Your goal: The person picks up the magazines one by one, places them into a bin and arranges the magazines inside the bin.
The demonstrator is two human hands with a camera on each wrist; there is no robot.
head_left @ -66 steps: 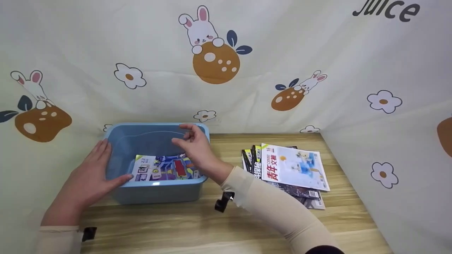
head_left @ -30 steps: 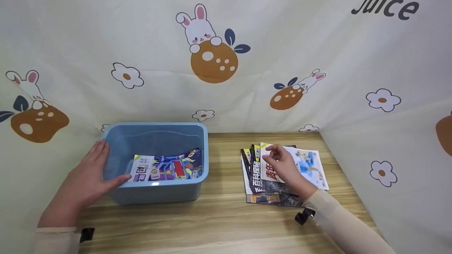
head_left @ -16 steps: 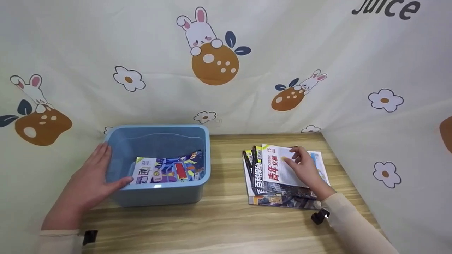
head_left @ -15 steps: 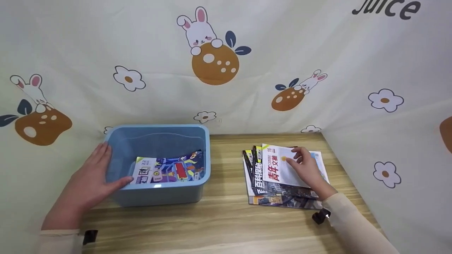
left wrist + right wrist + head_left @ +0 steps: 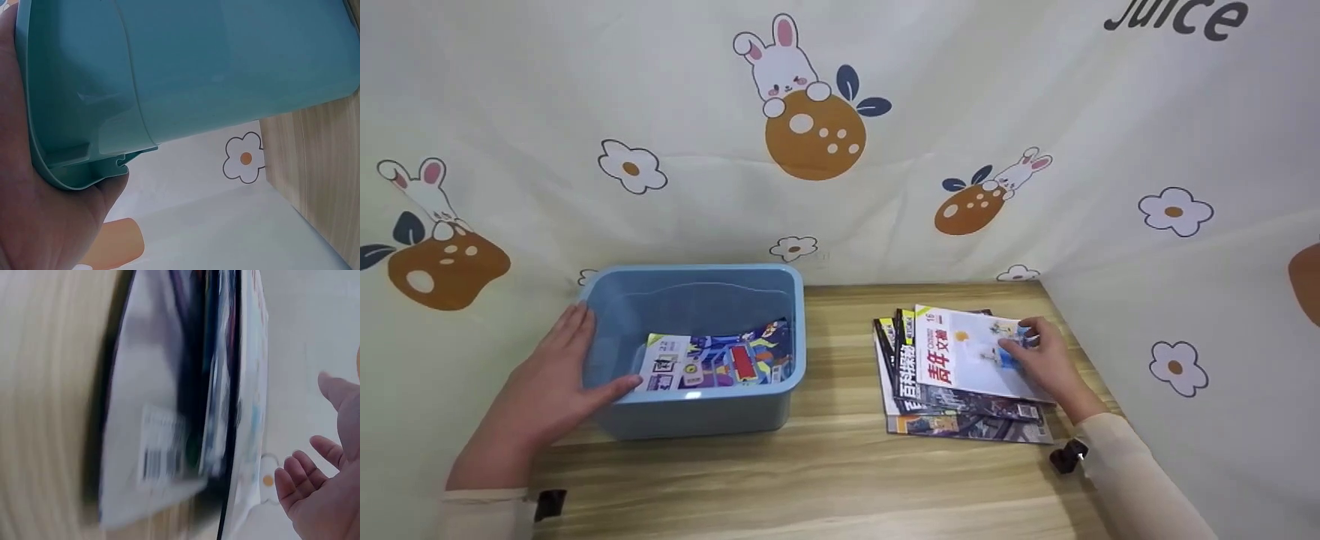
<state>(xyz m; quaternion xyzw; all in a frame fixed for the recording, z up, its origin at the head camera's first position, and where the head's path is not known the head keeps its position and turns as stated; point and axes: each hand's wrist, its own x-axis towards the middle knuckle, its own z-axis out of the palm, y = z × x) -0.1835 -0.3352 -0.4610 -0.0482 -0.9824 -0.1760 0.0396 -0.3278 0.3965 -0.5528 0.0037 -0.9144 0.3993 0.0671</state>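
Observation:
My left hand (image 5: 547,375) lies spread against the front left corner of a blue plastic bin (image 5: 697,416), fingers along its left rim and thumb along the front rim. In the left wrist view the palm presses on the bin's lip. Inside the bin lies a magazine (image 5: 664,364) with a white and purple cover. On the right, my right hand (image 5: 1050,364) hovers over the right side of a fanned stack of magazines, fingers loosely bent and holding nothing. The top magazine (image 5: 967,360) has a pale beach-scene cover with red characters. The right wrist view shows a gap between hand and stack.
Beneath the top one, several darker magazines (image 5: 971,427) stick out at the left and front. Bin and stack stand apart on a wood-grain table (image 5: 840,480). A printed cloth (image 5: 720,202) with rabbits and flowers hangs behind and at both sides.
My right hand has come from over the bin to the magazine stack and moved across to its right side. The left hand and the bin have stayed put.

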